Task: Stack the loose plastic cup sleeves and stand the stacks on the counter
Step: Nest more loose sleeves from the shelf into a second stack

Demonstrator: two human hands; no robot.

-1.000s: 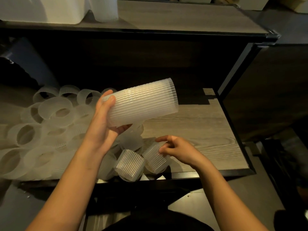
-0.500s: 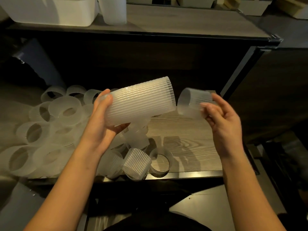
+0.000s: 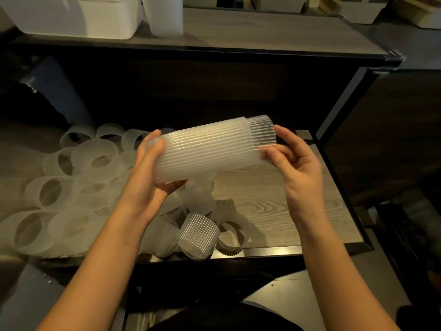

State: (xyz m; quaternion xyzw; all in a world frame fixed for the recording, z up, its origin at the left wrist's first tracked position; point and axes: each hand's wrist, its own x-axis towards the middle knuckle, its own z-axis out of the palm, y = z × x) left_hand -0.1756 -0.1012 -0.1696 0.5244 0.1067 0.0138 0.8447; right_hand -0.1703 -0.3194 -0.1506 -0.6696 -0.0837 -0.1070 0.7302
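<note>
Firstly, left hand (image 3: 148, 177): I gripped the narrow end of the stack, thumb on top, fingers curled beneath.
Stack (image 3: 205, 149): ribbed translucent sleeves nested into one tube, held nearly level in the air above the lower shelf, wide end tilted slightly up to my right.
Right hand (image 3: 298, 163): my thumb and curled fingers pinched the end sleeve at its rim; fingertips showed through the plastic.
End sleeve (image 3: 261, 130): protruded from the stack's wide end, clearer than the rest.
Loose sleeves (image 3: 95, 161): heaped on the lower shelf, left of and beneath the stack, some upright, some on their sides.
Lower shelf (image 3: 274, 211): wood-grain surface.
Counter (image 3: 262, 29): above and behind; a standing stack (image 3: 165, 15) was upright on it, just beside a white bin (image 3: 71, 15).
</note>
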